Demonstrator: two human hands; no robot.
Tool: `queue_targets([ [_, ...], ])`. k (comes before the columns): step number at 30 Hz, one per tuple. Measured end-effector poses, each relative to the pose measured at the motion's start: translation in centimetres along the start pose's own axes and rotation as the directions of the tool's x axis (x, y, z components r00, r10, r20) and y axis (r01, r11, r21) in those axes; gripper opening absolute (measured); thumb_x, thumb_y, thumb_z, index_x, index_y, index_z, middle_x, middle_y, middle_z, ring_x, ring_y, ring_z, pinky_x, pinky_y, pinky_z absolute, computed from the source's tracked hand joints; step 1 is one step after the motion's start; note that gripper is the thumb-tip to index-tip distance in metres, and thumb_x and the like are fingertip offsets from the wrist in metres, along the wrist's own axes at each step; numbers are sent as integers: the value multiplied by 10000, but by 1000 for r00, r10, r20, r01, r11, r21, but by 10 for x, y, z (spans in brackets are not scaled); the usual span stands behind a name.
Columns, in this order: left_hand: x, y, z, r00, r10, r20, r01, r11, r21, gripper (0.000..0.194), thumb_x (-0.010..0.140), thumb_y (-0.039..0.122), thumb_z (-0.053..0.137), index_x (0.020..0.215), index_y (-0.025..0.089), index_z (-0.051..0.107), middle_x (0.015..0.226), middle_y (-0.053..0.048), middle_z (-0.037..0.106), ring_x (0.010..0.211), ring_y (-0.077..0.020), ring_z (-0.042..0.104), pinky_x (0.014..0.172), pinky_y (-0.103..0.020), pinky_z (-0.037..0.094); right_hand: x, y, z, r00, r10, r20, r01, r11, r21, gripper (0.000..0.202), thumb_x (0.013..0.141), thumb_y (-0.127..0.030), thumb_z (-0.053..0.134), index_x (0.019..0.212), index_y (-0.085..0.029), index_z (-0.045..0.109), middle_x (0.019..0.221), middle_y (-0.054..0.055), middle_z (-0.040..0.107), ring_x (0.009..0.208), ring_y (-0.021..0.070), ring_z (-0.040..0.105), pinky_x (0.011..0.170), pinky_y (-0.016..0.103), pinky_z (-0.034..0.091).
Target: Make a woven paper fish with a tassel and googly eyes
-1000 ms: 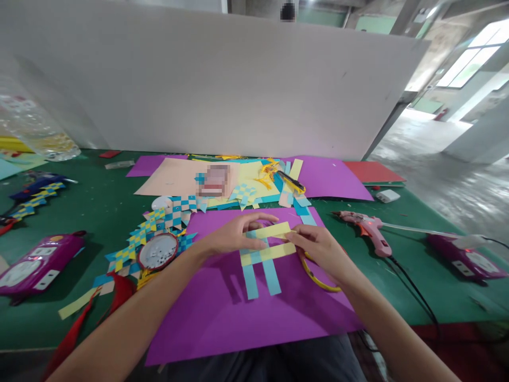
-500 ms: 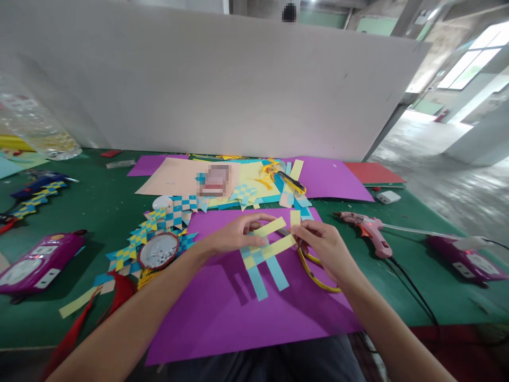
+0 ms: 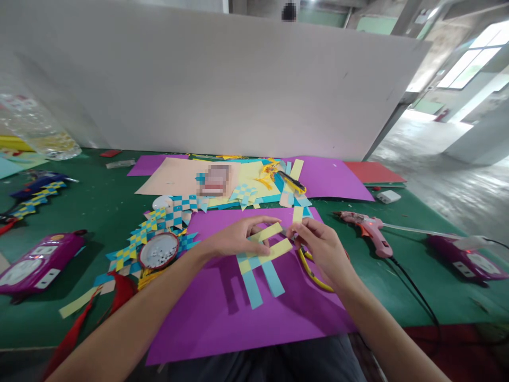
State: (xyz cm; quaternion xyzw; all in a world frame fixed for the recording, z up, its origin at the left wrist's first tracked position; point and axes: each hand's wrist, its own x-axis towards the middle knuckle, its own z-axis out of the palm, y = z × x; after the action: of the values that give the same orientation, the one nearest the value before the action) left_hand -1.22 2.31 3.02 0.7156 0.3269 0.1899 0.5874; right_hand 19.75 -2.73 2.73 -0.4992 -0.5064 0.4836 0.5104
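Observation:
My left hand (image 3: 248,236) pinches a small weave of paper strips (image 3: 249,263), whose crossing squares show by the thumb. Two pale yellow ends of it point right and two light blue ends hang toward me. Between the fingertips of my right hand (image 3: 318,244) a short pale yellow paper strip (image 3: 297,214) is held, sticking upward. The right fingertips are just apart from the weave's yellow ends. Yellow-handled scissors (image 3: 312,273) lie on the purple sheet (image 3: 222,323), partly hidden beneath my right hand.
Right of the sheet lies a pink glue gun (image 3: 369,228) with a cord. Checkered woven paper pieces (image 3: 139,233) and a round dish (image 3: 159,250) of small dark bits are on the left. A utility knife (image 3: 292,182) rests behind my hands, before a white board (image 3: 214,85).
The weave in my left hand has shifted slightly left and tilted. My right fingertips have come away from its yellow end, still holding the short yellow strip.

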Motion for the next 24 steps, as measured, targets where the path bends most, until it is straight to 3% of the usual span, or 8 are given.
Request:
queue_targets([
  [4,-1,2,1,1000,-19,-4,19,999,43,740,716,400,762,1382,248,476,752,27,521,670,-118,473,588,-217,367,4,0,-8,1000,-6,11,6,1000,-3,301,845,-448,618,738,-167,629,748,12,622,614,96,500,585,237,391],
  [10,0,2,0,1000,-1,13,1,1000,23,721,712,401,765,1363,245,497,714,44,481,642,-115,449,582,-221,353,4,-7,-17,986,52,161,-29,989,-145,289,824,-433,639,715,-165,645,699,14,619,615,101,490,585,240,380],
  [17,-1,0,2,1000,-5,-3,5,1000,1,730,695,353,782,1363,243,508,769,16,566,698,-134,514,605,-225,382,2,-9,-17,976,89,198,-44,974,-222,290,817,-428,646,695,-166,629,637,-20,544,584,86,429,543,232,320],
  [19,-1,0,0,997,-9,-78,0,994,-113,697,693,325,784,1338,235,534,797,5,597,688,-128,534,587,-214,393,4,-7,-19,990,51,132,-27,984,-175,292,818,-433,645,697,-168,618,638,-20,554,578,87,444,538,230,326],
  [21,-1,1,-7,966,-14,-259,-61,959,-278,688,671,285,797,1311,223,552,778,15,606,638,-104,538,555,-192,397,8,-7,-22,998,10,59,-2,990,-139,296,822,-440,641,702,-171,611,644,-18,573,560,86,453,531,231,335],
  [24,-1,3,-22,843,-3,-537,-297,831,-470,630,631,242,817,1224,226,606,718,46,596,580,-75,539,529,-162,414,13,-10,-25,999,-21,42,29,981,-193,297,830,-441,625,702,-175,606,623,-22,576,534,88,455,518,233,346],
])
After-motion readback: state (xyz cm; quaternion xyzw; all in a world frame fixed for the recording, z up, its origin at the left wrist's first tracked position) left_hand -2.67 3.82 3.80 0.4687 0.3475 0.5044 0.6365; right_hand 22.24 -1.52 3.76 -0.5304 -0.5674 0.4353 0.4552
